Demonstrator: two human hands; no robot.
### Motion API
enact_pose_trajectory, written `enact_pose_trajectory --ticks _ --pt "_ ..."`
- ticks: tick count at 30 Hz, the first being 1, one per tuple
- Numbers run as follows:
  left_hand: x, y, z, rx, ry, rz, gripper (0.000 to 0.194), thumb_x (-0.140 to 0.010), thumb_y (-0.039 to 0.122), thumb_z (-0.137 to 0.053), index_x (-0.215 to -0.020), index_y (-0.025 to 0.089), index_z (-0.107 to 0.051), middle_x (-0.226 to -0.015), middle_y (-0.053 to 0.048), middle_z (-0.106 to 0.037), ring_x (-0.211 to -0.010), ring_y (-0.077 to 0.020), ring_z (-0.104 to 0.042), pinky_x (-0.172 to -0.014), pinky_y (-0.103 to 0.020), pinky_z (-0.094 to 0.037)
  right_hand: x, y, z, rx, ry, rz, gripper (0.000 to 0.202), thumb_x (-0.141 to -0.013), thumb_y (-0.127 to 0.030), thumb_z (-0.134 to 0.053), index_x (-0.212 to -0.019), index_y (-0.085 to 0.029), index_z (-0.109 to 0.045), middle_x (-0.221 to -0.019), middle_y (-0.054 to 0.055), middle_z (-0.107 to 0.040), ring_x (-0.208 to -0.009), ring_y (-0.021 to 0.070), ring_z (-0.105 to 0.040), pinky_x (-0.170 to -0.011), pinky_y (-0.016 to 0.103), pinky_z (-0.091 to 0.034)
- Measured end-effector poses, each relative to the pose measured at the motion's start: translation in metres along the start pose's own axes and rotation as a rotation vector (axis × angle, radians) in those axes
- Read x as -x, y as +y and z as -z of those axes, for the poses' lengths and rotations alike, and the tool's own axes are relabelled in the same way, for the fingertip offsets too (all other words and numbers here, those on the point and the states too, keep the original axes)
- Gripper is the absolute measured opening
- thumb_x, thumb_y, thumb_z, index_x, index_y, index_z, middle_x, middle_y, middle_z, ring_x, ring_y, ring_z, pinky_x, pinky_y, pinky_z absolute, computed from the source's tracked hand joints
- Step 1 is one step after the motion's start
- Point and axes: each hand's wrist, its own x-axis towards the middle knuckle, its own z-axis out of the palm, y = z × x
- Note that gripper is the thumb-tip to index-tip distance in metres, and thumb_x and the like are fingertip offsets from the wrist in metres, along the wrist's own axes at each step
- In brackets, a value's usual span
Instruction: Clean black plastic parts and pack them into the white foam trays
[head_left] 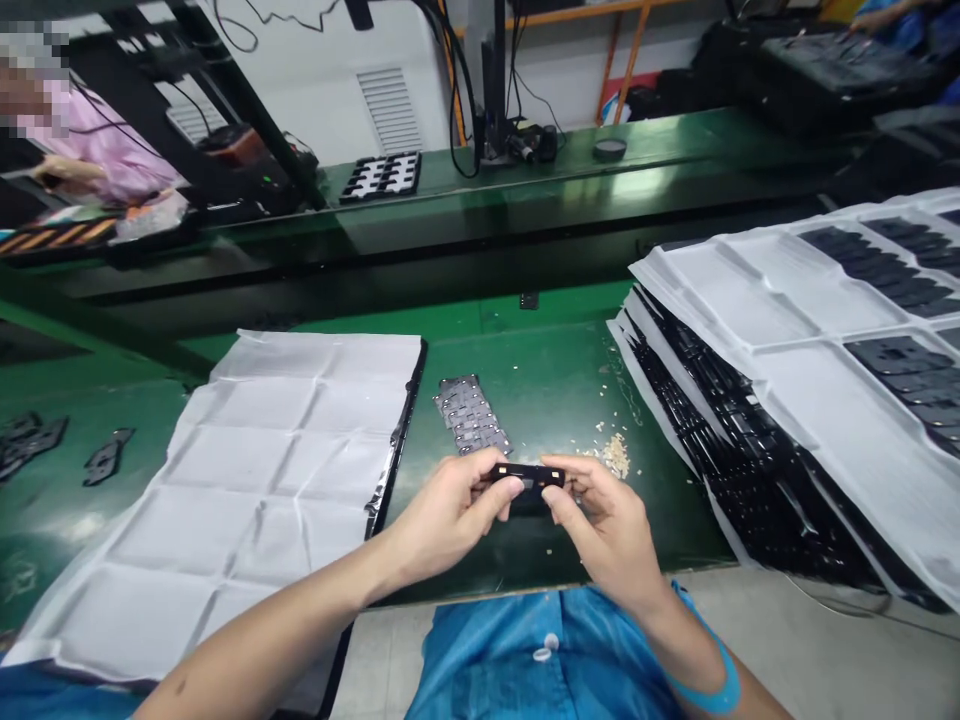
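Note:
Between my two hands is a small black plastic part (529, 474) with tiny gold-coloured spots near its ends. My left hand (469, 497) pinches its left end between thumb and fingers. The other end is gripped by my right hand (600, 505) in the same way. Just beyond my left hand lies an overlapping row of similar dark parts (472, 415) on the green table (555, 370). A small heap of tiny pale pieces (616, 455) sits beyond my right hand, with more scattered around it.
At left lies a black tray covered with a creased white sheet (300, 450). Stacked trays with white liners (765, 300) rise at right, holding dark parts. Loose black parts (109, 455) lie far left. Across the bench are a monitor stand (495, 90) and a person in a pink sleeve (112, 140).

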Motion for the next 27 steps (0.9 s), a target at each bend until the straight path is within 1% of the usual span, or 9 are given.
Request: enact_pose_trajectory --ticks 2,4,7,10,11,13,17,27 --pt "0.001 -0.002 -0.006 -0.060 0.084 -0.061 0.033 -0.108 0.040 -0.049 -0.083 0.019 -0.055 -0.066 0.003 -0.059 -0.057 -0.0125 -0.055 -0.058 -0.026 -0.040 -0.001 -0.002 0.000 -0.065 0.018 -0.035 0.016 -0.100 -0.030 -0.069 -0.113 -0.022 -0.075 -0.077 -0.001 -0.065 -0.065 0.0118 -0.061 -0.062 0.023 -0.051" --pt "0.003 -0.004 -0.013 -0.136 0.149 -0.130 0.030 -0.108 0.035 -0.048 -0.082 0.020 -0.053 -0.064 0.004 -0.055 -0.056 -0.0120 -0.052 -0.058 -0.025 -0.037 0.000 -0.002 -0.001 -0.136 0.016 -0.081 0.016 -0.101 -0.034 -0.068 -0.105 -0.020 -0.076 -0.071 -0.002 -0.061 -0.058 0.0102 -0.055 -0.055 0.022 -0.046" --pt "0.005 -0.007 -0.021 -0.222 0.205 -0.221 0.023 -0.108 0.029 -0.049 -0.087 0.021 -0.052 -0.066 0.005 -0.052 -0.056 -0.0112 -0.049 -0.057 -0.025 -0.034 0.002 -0.001 -0.005 -0.220 0.040 -0.138 0.023 -0.103 -0.038 -0.064 -0.098 -0.018 -0.074 -0.060 -0.005 -0.051 -0.048 0.0074 -0.043 -0.047 0.021 -0.035" --pt "0.006 -0.009 -0.028 -0.282 0.244 -0.303 0.018 -0.108 0.025 -0.048 -0.091 0.022 -0.051 -0.068 0.006 -0.052 -0.054 -0.0108 -0.046 -0.056 -0.024 -0.033 0.003 0.001 -0.011 -0.288 0.083 -0.150 0.026 -0.103 -0.039 -0.063 -0.094 -0.017 -0.072 -0.056 -0.008 -0.043 -0.043 0.0058 -0.035 -0.043 0.020 -0.027" --pt "0.006 -0.009 -0.029 -0.291 0.253 -0.327 0.017 -0.108 0.024 -0.048 -0.092 0.022 -0.050 -0.068 0.006 -0.052 -0.054 -0.0108 -0.046 -0.056 -0.024 -0.033 0.003 0.002 -0.012 -0.303 0.093 -0.144 0.026 -0.103 -0.039 -0.063 -0.093 -0.017 -0.072 -0.058 -0.007 -0.044 -0.043 0.0054 -0.034 -0.042 0.020 -0.025" --pt "0.007 -0.010 -0.031 -0.286 0.256 -0.354 0.016 -0.109 0.023 -0.047 -0.093 0.022 -0.050 -0.069 0.006 -0.052 -0.055 -0.0108 -0.046 -0.057 -0.024 -0.033 0.004 0.003 -0.014 -0.313 0.109 -0.122 0.025 -0.103 -0.038 -0.063 -0.090 -0.017 -0.071 -0.064 -0.005 -0.050 -0.043 0.0044 -0.035 -0.041 0.020 -0.025" --pt "0.008 -0.011 -0.034 -0.215 0.231 -0.341 0.016 -0.109 0.022 -0.046 -0.093 0.023 -0.048 -0.070 0.006 -0.051 -0.056 -0.0107 -0.046 -0.057 -0.023 -0.035 0.004 0.004 -0.014 -0.279 0.123 -0.073 0.025 -0.103 -0.034 -0.062 -0.086 -0.017 -0.069 -0.077 0.000 -0.060 -0.042 0.0031 -0.039 -0.040 0.021 -0.025" --pt "0.005 -0.011 -0.037 -0.118 0.224 -0.307 0.021 -0.110 0.024 -0.046 -0.089 0.022 -0.046 -0.069 0.007 -0.046 -0.057 -0.0098 -0.043 -0.057 -0.022 -0.035 0.001 0.003 -0.010 -0.175 0.124 -0.051 0.022 -0.101 -0.030 -0.061 -0.085 -0.017 -0.070 -0.075 0.001 -0.063 -0.039 0.0042 -0.042 -0.038 0.021 -0.028"
